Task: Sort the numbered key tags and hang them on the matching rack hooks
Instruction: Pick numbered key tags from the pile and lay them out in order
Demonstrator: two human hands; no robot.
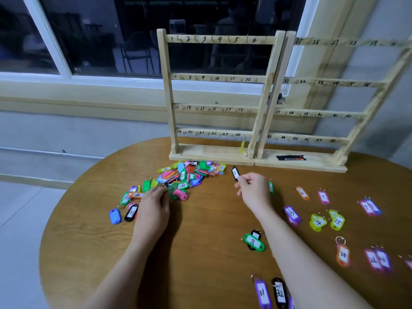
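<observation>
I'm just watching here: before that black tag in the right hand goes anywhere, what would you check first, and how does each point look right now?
1. Grip on the black tag: right hand pinches it at one end. Ok.
2. Its number: looks like 1, slightly blurred. Cannot tell for sure.
3. Hook 1 free, top left of the left rack: nothing hangs there. Ok.
4. Tags already hung: a yellow tag hangs near 24 on the bottom rail. Ok.
5. Left hand: fingertips in the mixed pile, what it holds is hidden. Cannot tell.
6. Sorted tags on the table: laid out apart at the right, numbers up. Ok.
</observation>
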